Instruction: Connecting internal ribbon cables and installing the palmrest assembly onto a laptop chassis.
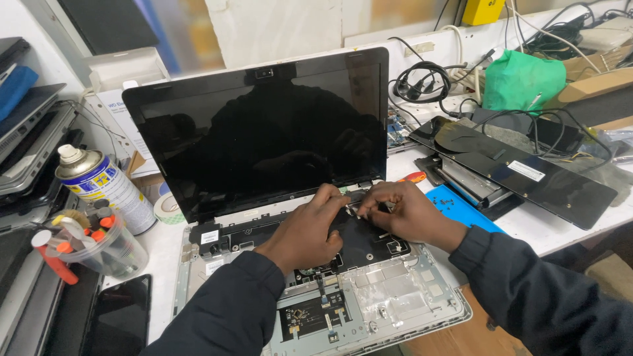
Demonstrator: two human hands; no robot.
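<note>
An opened laptop stands on the white bench with its dark screen (264, 132) upright and its base (395, 296) stripped of the keyboard, showing silver frame and black boards. My left hand (306, 227) rests on the base near the hinge, fingertips pinched at a small part. My right hand (402, 211) meets it from the right, fingers curled on the same spot beside the hinge. What the fingertips hold is too small to tell. Both sleeves are dark.
A spray can (105, 188) and a clear tub of tools (99, 247) stand at left, with a tape roll (168, 207). A red-handled screwdriver (412, 177), a blue mat (461, 207) and a black laptop part (527, 171) lie right. Cables (422, 82) and a green bag (524, 79) sit behind.
</note>
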